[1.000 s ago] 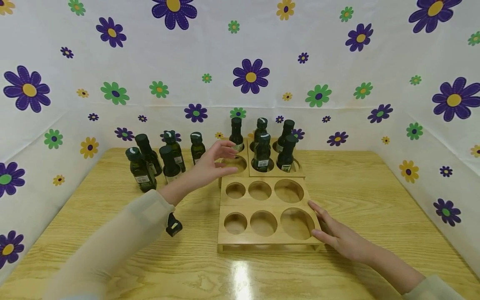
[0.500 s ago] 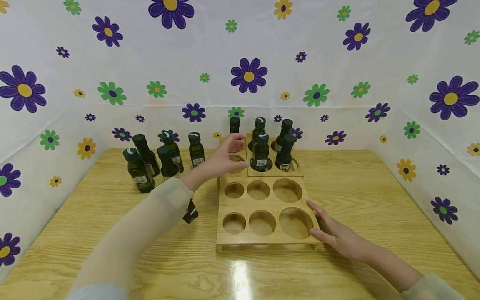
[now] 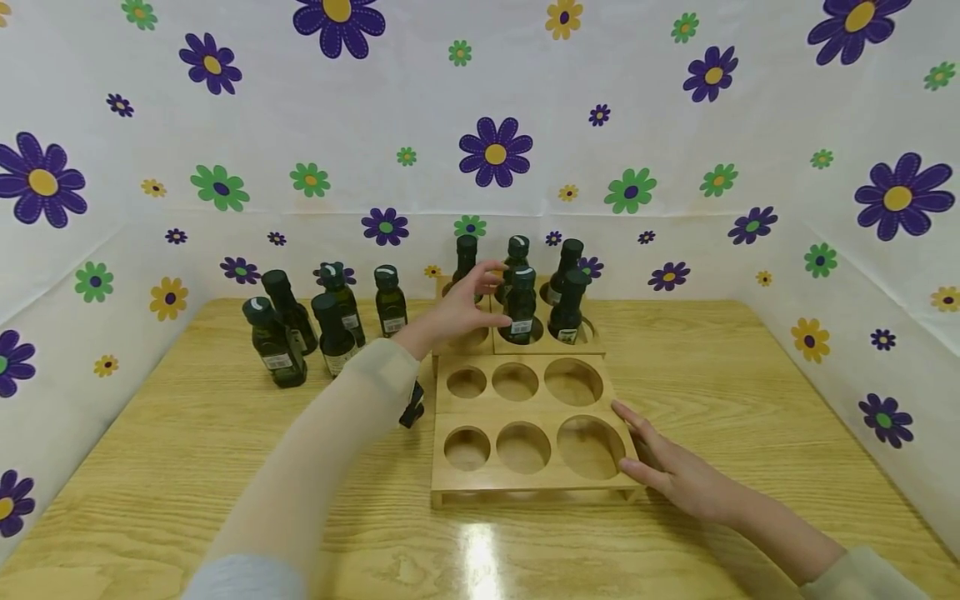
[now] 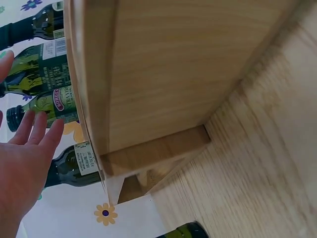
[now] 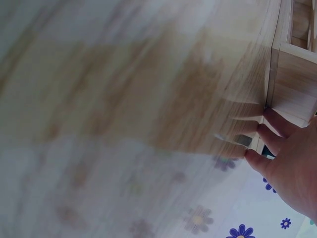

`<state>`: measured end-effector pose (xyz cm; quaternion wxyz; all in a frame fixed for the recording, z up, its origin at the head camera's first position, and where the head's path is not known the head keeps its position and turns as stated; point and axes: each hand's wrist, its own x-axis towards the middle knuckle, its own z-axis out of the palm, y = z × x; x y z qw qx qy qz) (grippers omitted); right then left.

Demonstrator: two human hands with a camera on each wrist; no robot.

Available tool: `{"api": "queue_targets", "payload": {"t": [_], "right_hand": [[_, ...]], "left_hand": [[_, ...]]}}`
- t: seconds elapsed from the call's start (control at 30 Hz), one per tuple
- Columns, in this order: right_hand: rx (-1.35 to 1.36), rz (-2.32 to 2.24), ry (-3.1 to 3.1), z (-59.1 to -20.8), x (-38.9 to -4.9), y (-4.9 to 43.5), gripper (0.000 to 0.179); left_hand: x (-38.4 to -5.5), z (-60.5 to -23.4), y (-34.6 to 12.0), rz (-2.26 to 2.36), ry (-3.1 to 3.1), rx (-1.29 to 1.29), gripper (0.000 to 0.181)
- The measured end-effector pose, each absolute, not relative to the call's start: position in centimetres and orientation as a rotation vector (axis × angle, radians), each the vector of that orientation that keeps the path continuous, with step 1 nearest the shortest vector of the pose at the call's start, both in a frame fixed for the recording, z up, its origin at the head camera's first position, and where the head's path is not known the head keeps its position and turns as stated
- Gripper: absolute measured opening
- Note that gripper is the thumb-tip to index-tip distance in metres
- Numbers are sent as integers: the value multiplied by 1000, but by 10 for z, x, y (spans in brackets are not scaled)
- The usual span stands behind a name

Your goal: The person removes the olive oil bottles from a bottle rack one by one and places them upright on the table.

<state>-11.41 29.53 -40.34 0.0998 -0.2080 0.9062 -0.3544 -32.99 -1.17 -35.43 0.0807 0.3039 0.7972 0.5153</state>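
A stepped wooden bottle rack point(image 3: 465, 481) stands in the middle of the table, its lower front tier showing bare round holes. Several dark green glass bottles sit in the raised back tier. My left hand point(image 3: 468, 307) is over that tier's left side, thumb and fingers spread about the front middle bottle point(image 3: 522, 304). In the left wrist view the fingers of my left hand point(image 4: 25, 168) are parted, and I cannot tell whether they touch the glass. At the rack's right side rests my right hand point(image 3: 686, 479). Its fingertips touch the side in the right wrist view point(image 5: 292, 153).
Several more dark bottles point(image 3: 276, 350) stand on the table point(image 3: 150, 500) left of the rack. One bottle point(image 3: 390, 302) is apart from that group, nearer the rack. A white flowered cloth point(image 3: 420, 100) encloses the back and sides.
My left hand has moved right, from the back tier's left hole to the front middle bottle. My right hand has stayed at the rack's side. The view has shifted slightly.
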Motion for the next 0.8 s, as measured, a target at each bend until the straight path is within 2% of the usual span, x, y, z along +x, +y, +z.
{"api": "queue_targets", "payload": {"t": [0.37,0.8], "right_hand": [[-606,-1055,2666,-404,-114,296,67],[-614,-1047,2683,-405,-114,296,67]], "left_hand": [[-340,-359,1,1489,2376,866,75],[-337,-365,9,1397,2389,843,77]]}}
